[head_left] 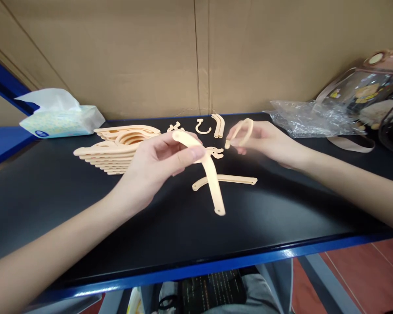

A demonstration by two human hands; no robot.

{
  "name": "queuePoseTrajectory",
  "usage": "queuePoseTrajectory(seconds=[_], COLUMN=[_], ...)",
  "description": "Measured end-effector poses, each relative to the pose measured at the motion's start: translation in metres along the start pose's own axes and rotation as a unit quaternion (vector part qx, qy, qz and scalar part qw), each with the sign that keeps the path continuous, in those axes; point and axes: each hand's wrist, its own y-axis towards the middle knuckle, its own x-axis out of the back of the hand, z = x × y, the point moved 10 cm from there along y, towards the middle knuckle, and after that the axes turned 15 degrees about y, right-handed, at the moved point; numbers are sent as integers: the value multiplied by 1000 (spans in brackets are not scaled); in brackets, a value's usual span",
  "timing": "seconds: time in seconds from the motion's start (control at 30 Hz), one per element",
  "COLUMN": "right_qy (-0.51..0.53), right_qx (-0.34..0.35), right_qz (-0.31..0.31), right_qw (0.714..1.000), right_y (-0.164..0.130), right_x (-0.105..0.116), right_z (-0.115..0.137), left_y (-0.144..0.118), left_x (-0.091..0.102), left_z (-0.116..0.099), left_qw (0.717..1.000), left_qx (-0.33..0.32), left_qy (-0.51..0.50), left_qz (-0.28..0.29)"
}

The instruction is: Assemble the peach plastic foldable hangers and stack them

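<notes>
My left hand (165, 159) pinches a cream plastic hanger arm (212, 185) above the table; its lower end points down toward me. To the right, my right hand (253, 136) holds a curved cream hanger hook (248, 133) between its fingers, with its small end toward the left hand. The hook and the arm are apart. Below them another hanger arm (237, 179) lies on the table, partly behind the held one. A small forked cream piece (215, 152) shows just past my left fingertips.
A stack of cream hangers (101, 152) stands at left, near a tissue pack (62, 120). Toward the back lie a loose hook (203, 127), several curved arms (218, 125) and small pieces (175, 127). Clear plastic wrap (314, 118) and a transparent bag (363, 91) sit at right.
</notes>
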Motion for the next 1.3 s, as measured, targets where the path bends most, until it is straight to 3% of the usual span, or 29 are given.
queuePoseTrajectory(seconds=[0.17,0.3,0.43,0.53,0.63,0.77,1.3], right_qy=[59,90,118,143,168,176,232], right_qx=[-40,-36,-49,-59,-68,-75,-109], right_qz=[9,13,-9,-18,-10,-8,7], right_qw=[997,995,992,988,983,981,966], right_y=[6,4,-3,-6,-6,-6,-8], right_x=[-12,-16,-11,-9,-13,-15,-18], right_z=[-13,-20,-23,-26,-28,-29,-41], left_y=[2,-1,-3,-6,-10,-11,-11], left_x=[-15,-23,-23,-23,-28,-31,-37], left_z=[17,20,7,-6,-9,-4,-2], left_qw=[992,989,979,938,898,879,885], left_qx=[67,92,12,-87,-150,-175,-221], left_qy=[-76,-13,172,329,411,438,406], left_qz=[72,116,108,65,55,66,62])
